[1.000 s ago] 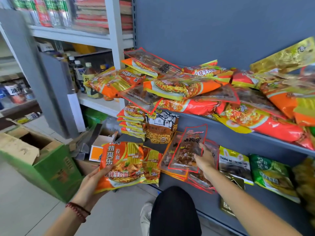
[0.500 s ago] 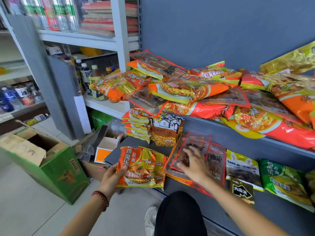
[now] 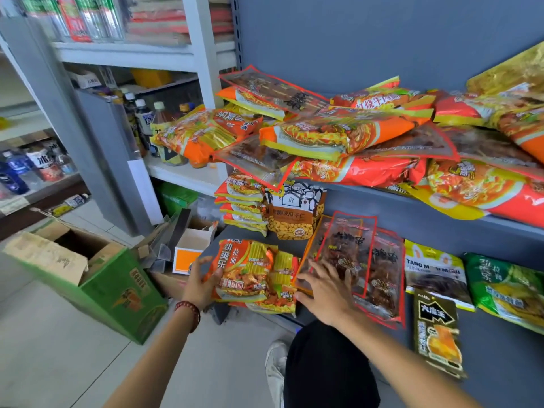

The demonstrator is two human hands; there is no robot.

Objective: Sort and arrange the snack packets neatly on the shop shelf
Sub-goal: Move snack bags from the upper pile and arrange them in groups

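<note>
Orange noodle packet (image 3: pixel 250 269) lies on similar packets at the 9 o'clock end of the lower shelf (image 3: pixel 500 363). Left hand (image 3: pixel 203 285) grips its 9 o'clock edge, fingers curled round it. At its 3 o'clock, right hand (image 3: pixel 326 290), fingers spread flat, rests on red-edged clear packets (image 3: pixel 350 242).

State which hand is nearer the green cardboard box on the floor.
Left. The left hand grips the orange noodle packets just right of the green box; the right hand rests farther right, on the red-edged clear packets.
</note>
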